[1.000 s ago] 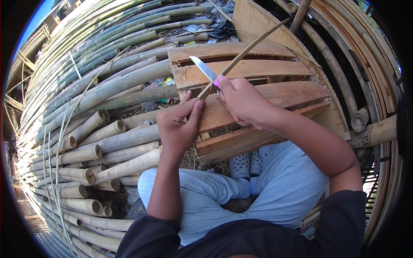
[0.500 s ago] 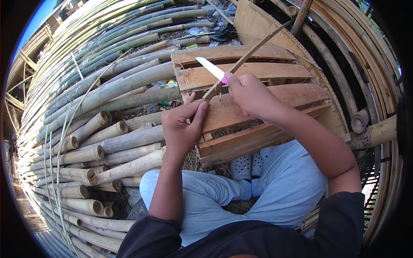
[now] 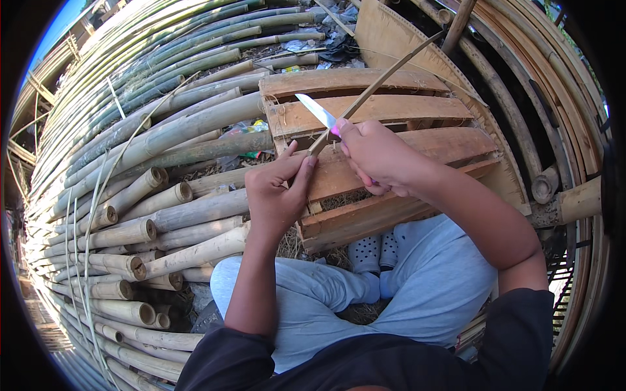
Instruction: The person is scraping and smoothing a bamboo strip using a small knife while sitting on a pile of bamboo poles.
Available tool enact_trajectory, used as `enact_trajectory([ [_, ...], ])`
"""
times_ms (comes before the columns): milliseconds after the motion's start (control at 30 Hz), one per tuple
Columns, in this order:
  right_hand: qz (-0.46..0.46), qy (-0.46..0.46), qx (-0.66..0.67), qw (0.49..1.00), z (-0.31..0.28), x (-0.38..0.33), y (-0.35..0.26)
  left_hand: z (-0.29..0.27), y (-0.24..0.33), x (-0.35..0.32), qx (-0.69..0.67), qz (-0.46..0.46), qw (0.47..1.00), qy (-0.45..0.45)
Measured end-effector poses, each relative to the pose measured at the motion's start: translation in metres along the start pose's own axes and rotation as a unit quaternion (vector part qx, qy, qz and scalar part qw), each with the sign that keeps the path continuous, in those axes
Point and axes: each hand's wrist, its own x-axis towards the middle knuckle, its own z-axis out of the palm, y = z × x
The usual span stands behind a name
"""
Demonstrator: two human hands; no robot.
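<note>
Head view: at the centre of the frame the right hand [image 3: 381,156] has its fingers wrapped tight around a knife [image 3: 317,112] with a pink handle, the pale blade pointing toward the upper left. The left hand [image 3: 277,192], just beside it at lower left, pinches a thin bamboo strip [image 3: 385,77] between thumb and fingers; the strip runs up toward the upper right, crossing the blade. Both hands sit over a slatted wooden pallet [image 3: 391,107]. Stacked bamboo poles [image 3: 163,202] fill the left half of the frame. Light blue trousers [image 3: 430,287] and pale perforated shoes [image 3: 375,254] show at the lower centre.
</note>
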Motion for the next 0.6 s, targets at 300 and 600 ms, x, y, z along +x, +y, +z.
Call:
enact_trajectory([
  [300, 0.014, -0.054, 0.099, 0.994, -0.012, 0.001, -0.004, 0.002, -0.001, -0.001, -0.011, -0.003, 1.0, 0.012],
  [600, -0.256, 0.147, -0.313, 0.903, -0.002, 0.006, 0.012, 0.001, 0.002, 0.0, -0.003, -0.003, 1.0, 0.011],
])
